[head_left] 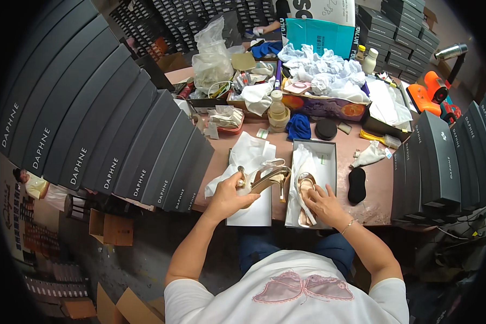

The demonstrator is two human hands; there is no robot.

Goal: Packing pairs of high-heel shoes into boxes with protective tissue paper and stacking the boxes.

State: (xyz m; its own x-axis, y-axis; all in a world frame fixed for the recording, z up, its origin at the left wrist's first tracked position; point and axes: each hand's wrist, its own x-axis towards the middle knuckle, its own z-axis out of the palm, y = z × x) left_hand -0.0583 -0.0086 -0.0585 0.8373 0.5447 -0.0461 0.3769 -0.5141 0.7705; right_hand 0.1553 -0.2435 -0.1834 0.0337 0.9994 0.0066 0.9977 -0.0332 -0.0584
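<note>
My left hand (231,197) grips a gold high-heeled shoe (270,179) by its front part, thumb below and fingers on top. Its heel points right, toward the box. Beneath it lies a white box lid (256,211) with white tissue paper (242,155) spread over its far part. In the open shoe box (329,162) to the right, a second gold shoe (304,183) rests on white tissue paper (303,154). My right hand (328,207) reaches over this box with fingers spread, touching the second shoe's side.
Tall stacks of dark grey boxes (92,102) flank the table at left and right (437,162). Farther back stand a bottle (277,108), a blue cloth (298,127), a round black tin (325,129) and a carton of crumpled paper (321,106). A black oval pad (356,186) lies right.
</note>
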